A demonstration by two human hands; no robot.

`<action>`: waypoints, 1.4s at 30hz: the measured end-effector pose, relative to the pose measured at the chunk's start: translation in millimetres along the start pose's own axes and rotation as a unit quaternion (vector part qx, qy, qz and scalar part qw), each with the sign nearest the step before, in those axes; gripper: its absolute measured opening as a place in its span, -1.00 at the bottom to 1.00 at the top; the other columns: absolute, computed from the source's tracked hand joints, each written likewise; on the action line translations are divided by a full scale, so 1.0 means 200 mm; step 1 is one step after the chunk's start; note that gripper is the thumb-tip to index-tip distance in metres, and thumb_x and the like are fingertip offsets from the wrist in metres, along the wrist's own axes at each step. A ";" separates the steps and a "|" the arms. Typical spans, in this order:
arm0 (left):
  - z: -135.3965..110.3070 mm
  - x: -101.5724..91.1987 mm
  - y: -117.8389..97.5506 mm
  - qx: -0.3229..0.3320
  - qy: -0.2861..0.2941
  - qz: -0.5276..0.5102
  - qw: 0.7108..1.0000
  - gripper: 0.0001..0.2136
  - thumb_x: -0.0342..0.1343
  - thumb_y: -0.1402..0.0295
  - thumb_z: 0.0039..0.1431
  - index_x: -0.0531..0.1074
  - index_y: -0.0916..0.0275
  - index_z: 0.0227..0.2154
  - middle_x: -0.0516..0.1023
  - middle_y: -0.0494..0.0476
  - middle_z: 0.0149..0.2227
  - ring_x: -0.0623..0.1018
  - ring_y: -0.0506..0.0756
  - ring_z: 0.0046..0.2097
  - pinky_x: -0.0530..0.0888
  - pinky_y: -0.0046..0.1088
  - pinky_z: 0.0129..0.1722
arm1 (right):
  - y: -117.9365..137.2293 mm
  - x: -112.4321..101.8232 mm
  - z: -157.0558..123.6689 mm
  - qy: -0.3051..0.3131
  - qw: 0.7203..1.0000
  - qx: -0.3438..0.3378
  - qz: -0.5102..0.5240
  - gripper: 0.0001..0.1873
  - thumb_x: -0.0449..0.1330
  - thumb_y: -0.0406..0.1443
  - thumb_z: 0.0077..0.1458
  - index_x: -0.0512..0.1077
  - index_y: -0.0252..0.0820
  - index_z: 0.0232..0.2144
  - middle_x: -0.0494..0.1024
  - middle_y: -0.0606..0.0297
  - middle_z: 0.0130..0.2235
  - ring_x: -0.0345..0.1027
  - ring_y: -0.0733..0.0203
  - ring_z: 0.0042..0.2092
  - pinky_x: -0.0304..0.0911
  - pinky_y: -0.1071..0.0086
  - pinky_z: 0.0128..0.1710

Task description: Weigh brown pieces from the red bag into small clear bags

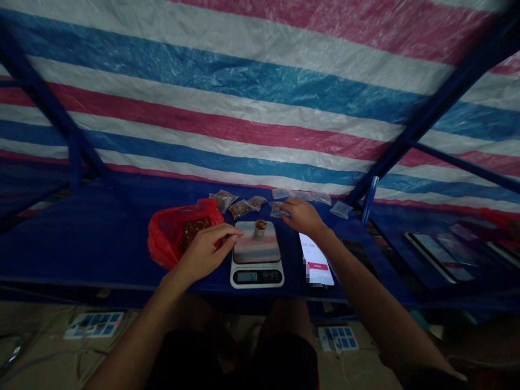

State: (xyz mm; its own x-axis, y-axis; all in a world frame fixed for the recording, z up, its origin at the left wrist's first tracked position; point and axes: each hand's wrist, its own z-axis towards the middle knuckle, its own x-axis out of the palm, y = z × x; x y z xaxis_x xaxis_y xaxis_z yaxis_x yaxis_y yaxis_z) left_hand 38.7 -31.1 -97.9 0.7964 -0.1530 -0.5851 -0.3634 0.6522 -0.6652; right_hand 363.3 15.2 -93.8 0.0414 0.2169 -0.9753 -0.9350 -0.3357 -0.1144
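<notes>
My left hand [209, 247] hovers between a red plastic bag [174, 230] of brown bits and a small digital scale [257, 254], its fingertips pinched together near the scale's left edge. A small cup [260, 229] filled with the brown material stands on the scale's plate. My right hand [303, 215] reaches beyond the scale and closes on a small clear plastic bag [278, 209]. Three filled little bags [239, 206] lie behind the scale.
A phone [317, 260] with a lit screen lies right of the scale on the blue table [81, 238]. Empty clear bags [320, 197] lie at the back right. A striped tarp [244, 97] hangs behind. More phones [430, 249] lie far right.
</notes>
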 end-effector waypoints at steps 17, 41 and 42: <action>0.12 0.19 -0.20 0.078 -0.232 0.100 0.965 -0.15 0.41 0.05 0.12 0.17 0.21 0.38 0.36 0.41 0.34 0.38 0.36 0.37 0.38 0.05 0.36 | 0.41 -0.62 -0.02 -0.172 0.908 0.084 0.373 -0.81 0.28 -0.25 0.18 0.64 -0.21 -0.41 0.68 0.25 -0.42 0.50 0.23 -0.42 0.25 0.40 -0.42; -0.08 0.13 0.09 -0.097 -0.107 -0.034 0.989 -0.44 0.37 0.16 0.14 0.38 0.18 0.16 0.65 0.22 0.03 0.66 0.25 0.06 0.57 -0.15 0.09 | 0.38 -0.14 -0.09 -0.133 0.843 0.122 0.507 -0.61 0.35 -0.09 0.14 0.57 -0.21 -0.07 0.68 0.18 -0.20 0.53 0.13 -0.21 0.38 0.26 -0.16; -0.09 0.12 0.10 -0.105 -0.101 -0.026 0.989 -0.43 0.37 0.14 0.13 0.38 0.18 0.17 0.65 0.23 0.04 0.66 0.26 0.07 0.58 -0.14 0.09 | 0.36 -0.09 -0.11 -0.126 0.853 0.128 0.491 -0.55 0.38 -0.09 0.10 0.56 -0.22 -0.03 0.68 0.14 -0.14 0.53 0.10 -0.16 0.39 0.22 -0.10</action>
State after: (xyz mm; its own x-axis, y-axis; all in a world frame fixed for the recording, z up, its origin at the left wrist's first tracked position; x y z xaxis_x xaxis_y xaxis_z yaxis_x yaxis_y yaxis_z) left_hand 41.6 -34.3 -134.2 0.8889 -0.0168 -0.4578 -0.3958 0.4749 -0.7860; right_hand 302.3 -32.6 -87.9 -0.8522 0.1469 -0.5022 -0.5231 -0.2640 0.8103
